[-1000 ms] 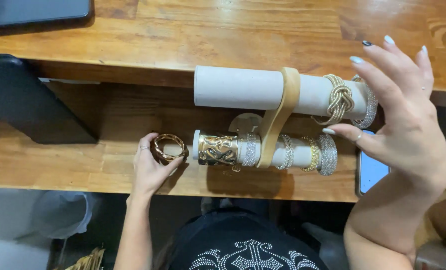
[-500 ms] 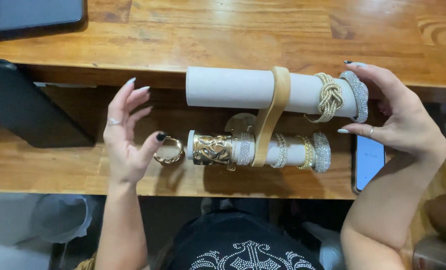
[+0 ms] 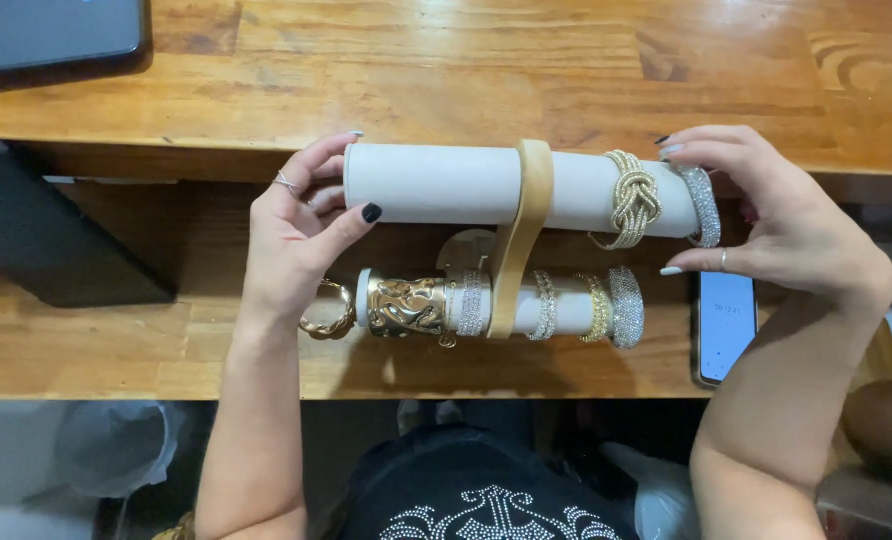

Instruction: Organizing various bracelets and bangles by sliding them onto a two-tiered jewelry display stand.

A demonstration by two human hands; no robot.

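Currently: wooden counter (image 3: pixel 466 70) fills the view, with a lower wooden shelf (image 3: pixel 146 340) in front of it. All positions below are relative to the two-bar bracelet stand (image 3: pixel 522 235), which sits on that shelf, tan centre post across both bars.

Dark laptop (image 3: pixel 51 35) lies far up-left of the stand; a dark slab-shaped object (image 3: pixel 36 235) well to its left.

Upper white bar (image 3: pixel 436 185): left hand (image 3: pixel 296 235) clamps its left end, thumb on the front, fingers curled round behind. Right hand (image 3: pixel 786 225) is at the right end, fingertips closed on the crystal bangle (image 3: pixel 704 205) at the bar's tip, thumb below it. Gold knot bracelet (image 3: pixel 634 200) sits on the bar just left of that bangle.

Lower bar: wide gold cuff (image 3: pixel 406 306) at its left end, then several crystal and gold bangles (image 3: pixel 606 305) across to the right end.

Phone (image 3: pixel 726 325) lies face up, screen lit, just right of the stand's lower bar.

Gold ring bracelet (image 3: pixel 328 312) lies just left of the lower bar, partly under the left hand; contact unclear.
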